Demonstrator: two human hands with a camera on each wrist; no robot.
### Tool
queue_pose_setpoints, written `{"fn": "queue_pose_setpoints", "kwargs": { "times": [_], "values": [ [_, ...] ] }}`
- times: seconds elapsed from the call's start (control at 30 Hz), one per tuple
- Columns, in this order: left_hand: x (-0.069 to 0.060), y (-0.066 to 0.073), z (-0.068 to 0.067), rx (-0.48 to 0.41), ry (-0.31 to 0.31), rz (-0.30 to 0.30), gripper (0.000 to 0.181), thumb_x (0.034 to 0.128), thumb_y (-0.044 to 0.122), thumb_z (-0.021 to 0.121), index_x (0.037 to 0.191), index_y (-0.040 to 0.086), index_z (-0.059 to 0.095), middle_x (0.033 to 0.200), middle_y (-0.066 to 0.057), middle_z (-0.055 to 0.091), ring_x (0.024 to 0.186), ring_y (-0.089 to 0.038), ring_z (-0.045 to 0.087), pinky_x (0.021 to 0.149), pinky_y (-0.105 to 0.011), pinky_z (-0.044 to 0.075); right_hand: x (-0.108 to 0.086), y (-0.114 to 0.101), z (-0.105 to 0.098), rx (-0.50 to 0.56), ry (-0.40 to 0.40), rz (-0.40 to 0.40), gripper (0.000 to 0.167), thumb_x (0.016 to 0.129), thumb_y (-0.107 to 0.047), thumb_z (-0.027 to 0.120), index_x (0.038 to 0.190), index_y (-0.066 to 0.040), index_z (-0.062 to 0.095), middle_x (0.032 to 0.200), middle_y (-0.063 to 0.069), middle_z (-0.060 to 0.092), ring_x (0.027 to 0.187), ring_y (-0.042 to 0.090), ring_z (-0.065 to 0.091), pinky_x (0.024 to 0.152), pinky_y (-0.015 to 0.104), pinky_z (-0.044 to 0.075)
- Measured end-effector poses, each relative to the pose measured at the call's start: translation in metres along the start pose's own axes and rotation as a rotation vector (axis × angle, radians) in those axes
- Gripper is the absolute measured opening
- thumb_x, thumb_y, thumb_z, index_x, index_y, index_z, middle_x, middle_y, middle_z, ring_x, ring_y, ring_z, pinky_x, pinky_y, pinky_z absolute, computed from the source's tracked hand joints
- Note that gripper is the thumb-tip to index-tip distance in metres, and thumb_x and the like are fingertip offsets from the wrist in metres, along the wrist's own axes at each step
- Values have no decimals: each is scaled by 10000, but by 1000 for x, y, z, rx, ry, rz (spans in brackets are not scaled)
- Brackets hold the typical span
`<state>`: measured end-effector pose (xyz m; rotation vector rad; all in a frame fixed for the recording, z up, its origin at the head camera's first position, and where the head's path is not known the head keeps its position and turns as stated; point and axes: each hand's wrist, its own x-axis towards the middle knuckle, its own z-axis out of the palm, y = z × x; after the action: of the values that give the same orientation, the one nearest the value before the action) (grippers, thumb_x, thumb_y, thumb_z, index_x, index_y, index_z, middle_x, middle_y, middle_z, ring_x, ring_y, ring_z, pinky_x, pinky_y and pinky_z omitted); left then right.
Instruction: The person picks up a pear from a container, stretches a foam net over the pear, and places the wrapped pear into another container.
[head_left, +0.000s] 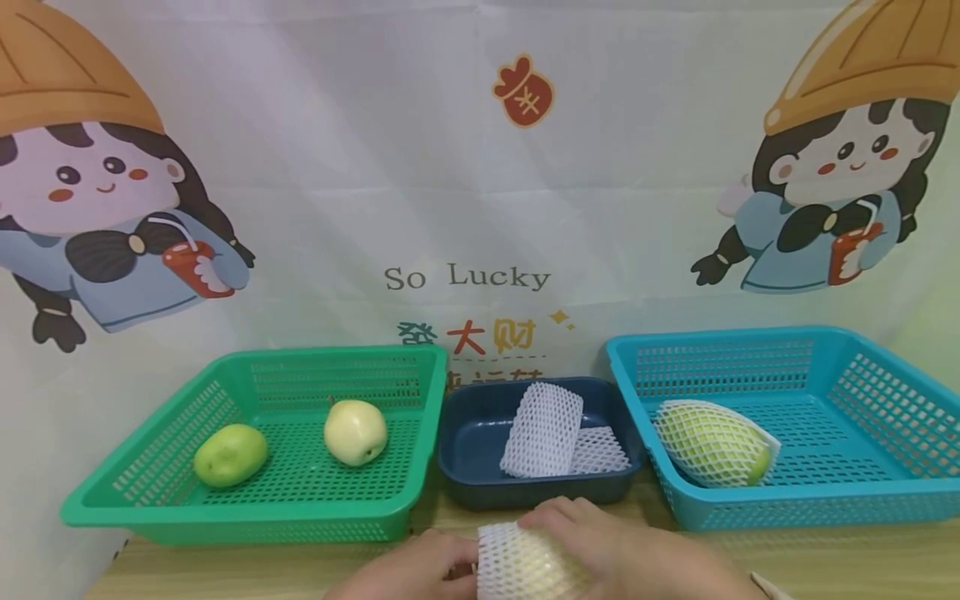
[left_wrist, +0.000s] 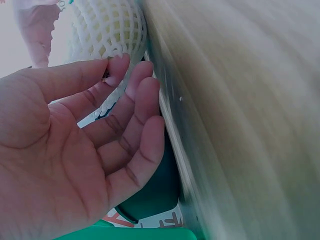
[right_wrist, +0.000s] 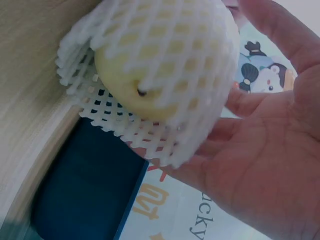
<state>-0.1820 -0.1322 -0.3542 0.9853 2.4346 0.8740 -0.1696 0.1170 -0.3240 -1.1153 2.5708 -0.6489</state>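
A pale yellow fruit in a white foam net is between both hands at the front edge of the head view. The right hand has its fingers curled round the netted fruit from the right. On the other side, the left hand pinches at the net's end with thumb and index finger; in the left wrist view that hand has its other fingers loosely bent. The right wrist view shows the right hand behind the net, whose open end spreads round the fruit.
A green basket at left holds a green fruit and a pale fruit. The dark blue tray in the middle holds white foam nets. At right, a blue basket holds a netted green fruit.
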Motion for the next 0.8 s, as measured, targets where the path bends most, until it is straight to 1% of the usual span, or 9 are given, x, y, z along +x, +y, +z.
{"fn": "queue_pose_setpoints", "kwargs": {
  "times": [0.1,0.17,0.23,0.33,0.47,0.5,0.57,0.67,0.8],
  "values": [
    [0,1,-1,14,3,43,150,928,290,552,1009,210,650,881,157,631,748,74,512,666,-166,443,1,0,4,9,8,30,752,764,-556,670,1358,-249,326,1340,-91,384,1175,95,393,956,337,413],
    [0,1,-1,22,7,62,151,936,294,535,1004,211,642,859,157,619,731,72,510,649,-163,441,1,1,6,15,17,38,793,762,-569,664,1375,-228,294,1354,-84,360,1188,107,386,968,349,403],
    [0,1,-2,17,10,61,146,937,296,529,976,209,639,820,157,603,706,70,502,629,-161,436,0,2,8,37,29,40,811,754,-588,660,1378,-235,279,1334,-94,361,1175,99,391,959,348,408],
    [0,1,-2,-1,15,43,137,931,291,537,948,202,639,798,154,598,693,68,498,619,-165,433,1,3,9,-27,74,-19,771,768,-579,651,1348,-202,310,1265,-90,404,1107,72,418,916,301,428],
    [-2,2,-3,-28,19,23,126,925,272,547,910,188,640,771,143,601,670,65,494,607,-167,432,1,4,10,-45,110,-88,702,773,-580,646,1299,-225,346,1178,-98,427,1028,35,420,860,259,436],
    [-2,3,-4,-40,20,20,125,924,265,548,896,183,638,754,140,596,655,62,490,596,-168,430,2,4,9,-41,109,-89,691,771,-580,647,1290,-235,349,1164,-104,428,1016,29,419,845,252,438],
    [-4,5,-6,-61,21,11,130,923,253,550,857,172,628,716,138,576,624,57,478,579,-166,425,1,4,8,-20,104,-84,673,766,-585,651,1276,-262,353,1142,-111,431,995,24,422,812,241,444],
    [-7,7,-9,-80,31,8,131,919,231,558,830,156,619,680,131,564,598,52,474,569,-169,425,1,2,4,31,86,-44,664,748,-600,660,1259,-312,350,1116,-123,437,971,28,435,753,227,449],
    [-12,10,-14,-61,58,15,129,925,230,553,844,155,619,685,114,582,609,47,487,589,-174,435,-1,-1,-2,101,65,11,662,738,-599,672,1252,-336,347,1113,-125,439,975,44,441,723,223,451]
  ]
}}
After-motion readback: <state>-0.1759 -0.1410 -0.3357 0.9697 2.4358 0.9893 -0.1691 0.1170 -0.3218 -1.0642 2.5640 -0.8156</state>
